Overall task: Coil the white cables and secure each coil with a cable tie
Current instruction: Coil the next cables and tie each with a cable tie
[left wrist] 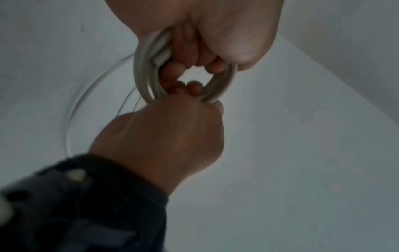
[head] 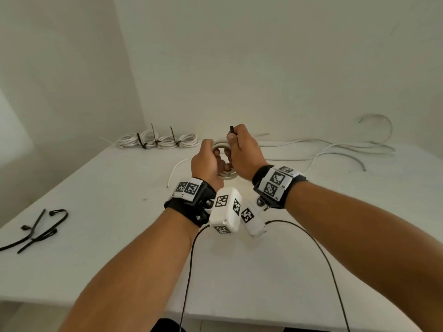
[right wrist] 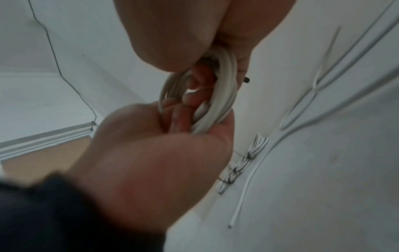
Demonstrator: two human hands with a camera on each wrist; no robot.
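A coil of white cable (head: 229, 174) is held upright above the white table (head: 119, 236), between both hands. My left hand (head: 215, 156) grips its left side, fingers curled through the ring; the left wrist view shows the coil (left wrist: 146, 71) running under that palm. My right hand (head: 233, 137) holds the right side with its lower fingers through the loop. Its thumb and forefinger pinch a black cable tie (head: 231, 129) whose end sticks up above the knuckles. The right wrist view shows the coil (right wrist: 224, 88) and the tie's tip (right wrist: 246, 80). The tie's run round the coil is hidden.
A row of tied coils (head: 158, 141) lies at the table's back left, also in the right wrist view (right wrist: 241, 163). Several loose black cable ties (head: 36, 231) lie front left. Loose white cables (head: 330, 149) sprawl at the back right. One cable end (head: 175, 168) trails left of the hands.
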